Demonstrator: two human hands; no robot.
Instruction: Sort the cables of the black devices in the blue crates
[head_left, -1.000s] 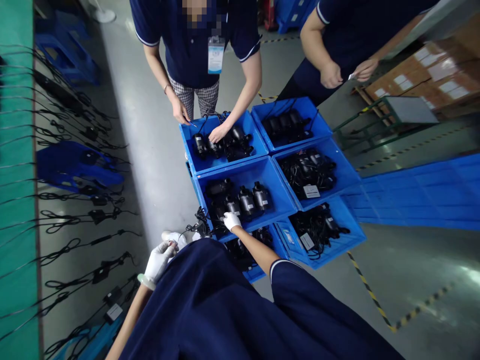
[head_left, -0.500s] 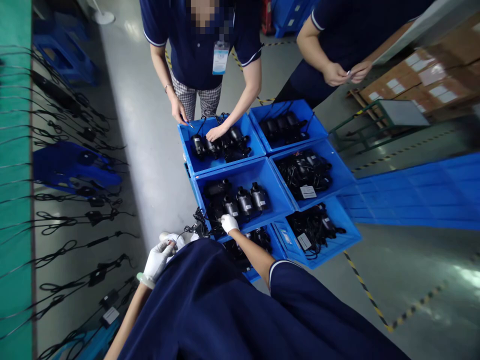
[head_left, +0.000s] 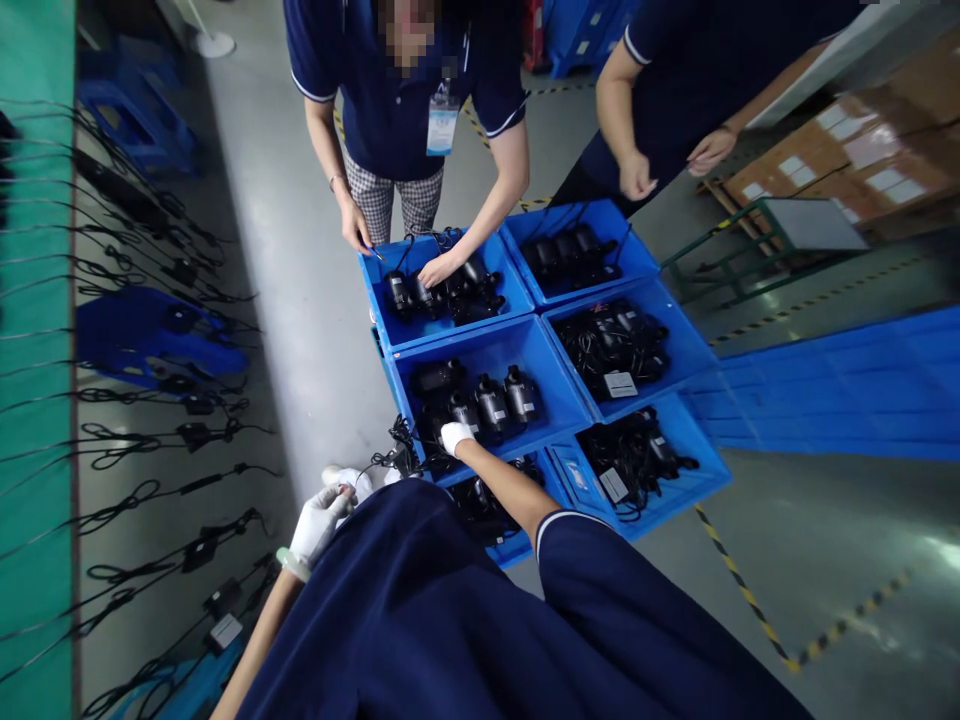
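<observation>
My right hand (head_left: 456, 437), in a white glove, reaches into the middle blue bin (head_left: 555, 395) of the left column. It closes on a black cylindrical device (head_left: 459, 412) at the near end of a row of similar ones. Close to my body, my gloved left hand (head_left: 319, 520) has its fingers curled. They pinch a thin black cable that runs to a tangled bundle (head_left: 399, 455) hanging at the bin's near left corner. My navy shirt hides the bin nearest me in part.
Several blue bins of black devices and cables stand in two columns. One person opposite has a hand (head_left: 436, 268) in the far left bin; another person (head_left: 637, 175) stands at the far right. Cables hang along a green bench (head_left: 34, 400) on the left. Cardboard boxes (head_left: 862, 160) sit far right.
My right hand has drawn slightly back toward the bin's near edge. The person at the far right has parted their hands and lowered one toward the bins. My left hand has barely moved.
</observation>
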